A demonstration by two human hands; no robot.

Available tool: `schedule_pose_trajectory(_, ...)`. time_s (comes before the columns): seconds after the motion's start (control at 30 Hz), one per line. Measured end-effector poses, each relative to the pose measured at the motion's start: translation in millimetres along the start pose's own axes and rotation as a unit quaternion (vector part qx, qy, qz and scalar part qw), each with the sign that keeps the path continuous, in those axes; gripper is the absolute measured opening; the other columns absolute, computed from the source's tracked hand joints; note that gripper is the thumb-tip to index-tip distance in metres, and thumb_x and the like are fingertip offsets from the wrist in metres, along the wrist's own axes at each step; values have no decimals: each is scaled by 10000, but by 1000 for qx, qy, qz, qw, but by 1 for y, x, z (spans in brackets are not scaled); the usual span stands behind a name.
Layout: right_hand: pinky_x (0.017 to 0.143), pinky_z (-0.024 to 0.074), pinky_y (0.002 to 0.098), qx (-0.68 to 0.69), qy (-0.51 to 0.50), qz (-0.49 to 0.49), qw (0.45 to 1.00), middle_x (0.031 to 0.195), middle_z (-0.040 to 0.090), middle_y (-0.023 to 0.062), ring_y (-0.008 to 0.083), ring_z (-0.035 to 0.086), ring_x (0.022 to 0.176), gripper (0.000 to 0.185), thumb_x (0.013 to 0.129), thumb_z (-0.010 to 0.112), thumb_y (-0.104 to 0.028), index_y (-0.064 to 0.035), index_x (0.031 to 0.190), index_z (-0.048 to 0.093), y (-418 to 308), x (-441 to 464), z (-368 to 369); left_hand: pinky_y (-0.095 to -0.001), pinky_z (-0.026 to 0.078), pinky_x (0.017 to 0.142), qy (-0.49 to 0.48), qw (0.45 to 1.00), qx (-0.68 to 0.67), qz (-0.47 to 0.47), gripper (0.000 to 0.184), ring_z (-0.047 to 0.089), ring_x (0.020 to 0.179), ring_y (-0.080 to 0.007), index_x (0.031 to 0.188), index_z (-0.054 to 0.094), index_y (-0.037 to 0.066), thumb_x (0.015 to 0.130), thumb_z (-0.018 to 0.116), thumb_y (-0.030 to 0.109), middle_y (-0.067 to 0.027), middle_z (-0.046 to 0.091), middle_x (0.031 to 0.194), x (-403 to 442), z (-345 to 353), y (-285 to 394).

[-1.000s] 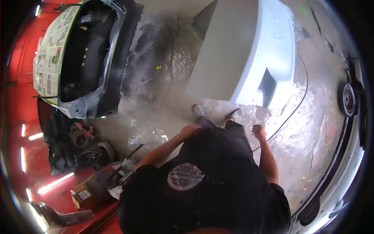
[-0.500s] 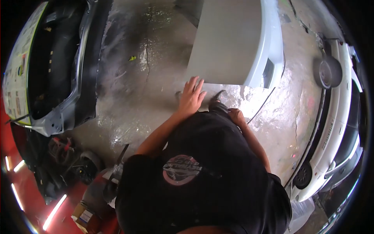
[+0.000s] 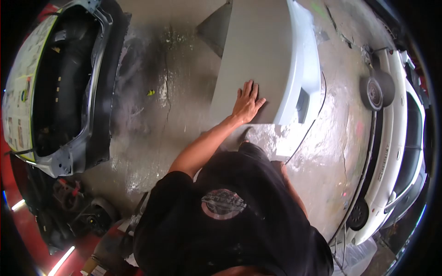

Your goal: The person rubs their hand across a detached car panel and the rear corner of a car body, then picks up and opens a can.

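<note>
Left hand (image 3: 247,103) is palm-down on the grey car panel (image 3: 258,50), fingers loosely spread, gripping nothing, close to its near edge. Right hand (image 3: 279,166)'s too blurry to tell. Black hose or cable (image 3: 315,120) past the panel's right edge, shiny floor (image 3: 147,133), newspaper-masked car body (image 3: 105,87) left, white car (image 3: 396,119) right.

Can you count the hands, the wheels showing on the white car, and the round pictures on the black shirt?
Hands: 2 (left hand on the grey panel, right hand off it)
White car wheels: 2 (upper wheel, lower wheel)
Round picture on the black shirt: 1
Total: 5
</note>
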State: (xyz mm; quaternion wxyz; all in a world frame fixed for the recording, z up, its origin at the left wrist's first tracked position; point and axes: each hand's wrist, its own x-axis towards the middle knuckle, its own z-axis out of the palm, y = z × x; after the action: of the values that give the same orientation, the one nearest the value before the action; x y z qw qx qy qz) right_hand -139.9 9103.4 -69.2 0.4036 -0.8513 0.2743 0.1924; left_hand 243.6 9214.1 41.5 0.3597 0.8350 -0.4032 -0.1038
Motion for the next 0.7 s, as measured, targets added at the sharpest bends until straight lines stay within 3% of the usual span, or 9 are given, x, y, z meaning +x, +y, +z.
schedule_pose_trajectory(0.07,602,502,403,-46,2,-50,998,741,637,159,316,660,720,207,820,545,-201,-15,762,616,12,12,-17,-562,222,1103,25,1000,2,-17,677,222,1382,-443,1415,287,-76,994,378,446,-285,222,1490,27,12,-7)
schedule_pose_trajectory(0.17,583,509,376,138,23,96,986,712,619,150,256,667,677,188,826,530,-166,-8,760,608,10,24,-48,-593,219,1091,44,998,1,-51,665,217,1386,-445,1417,291,-55,1003,342,463,-281,234,1489,83,21,-16)
schedule_pose_trajectory(0.2,602,527,336,98,43,-25,994,753,647,154,215,677,670,199,830,532,-161,-2,833,652,54,37,-41,-598,219,1088,48,997,5,-64,657,220,1384,-446,1417,293,-48,1004,340,461,-281,236,1488,103,22,-20)
schedule_pose_trajectory(0.3,633,540,319,207,74,124,968,840,687,156,221,690,697,274,818,562,-186,14,959,685,32,32,-80,-588,270,1048,69,990,14,-118,604,270,1354,-428,1398,330,-3,1003,338,454,-266,289,1457,165,25,-27)
schedule_pose_trajectory(0.33,658,548,314,193,60,111,973,899,702,161,221,692,721,366,818,582,-214,42,1063,674,45,34,-86,-590,277,1034,70,990,56,-111,601,279,1349,-406,1381,351,-1,995,351,460,-251,303,1450,188,41,-48)
schedule_pose_trajectory(0.47,631,545,318,234,78,136,959,850,693,151,220,676,699,332,840,563,-228,52,971,685,62,14,-103,-633,240,1046,93,980,22,-177,608,258,1365,-401,1369,374,17,994,314,492,-237,308,1452,231,45,-51)
schedule_pose_trajectory(0.57,576,536,311,140,40,7,989,787,679,127,208,665,659,217,820,566,-148,37,852,676,110,3,-95,-639,226,1059,107,980,19,-166,595,251,1370,-400,1372,372,21,1000,304,481,-213,299,1469,223,48,-51)
schedule_pose_trajectory(0.6,522,521,315,22,0,-77,997,729,655,109,203,649,618,128,790,561,-70,16,759,651,124,2,-98,-640,222,1063,110,981,16,-157,590,249,1371,-399,1374,371,22,1002,301,475,-205,293,1477,214,49,-52)
schedule_pose_trajectory(0.7,501,512,328,-22,-49,-64,997,708,647,105,213,645,601,100,765,556,-35,0,719,637,152,1,-99,-635,219,1067,106,984,23,-141,577,255,1372,-400,1399,350,26,1010,300,450,-193,277,1497,175,42,-38)
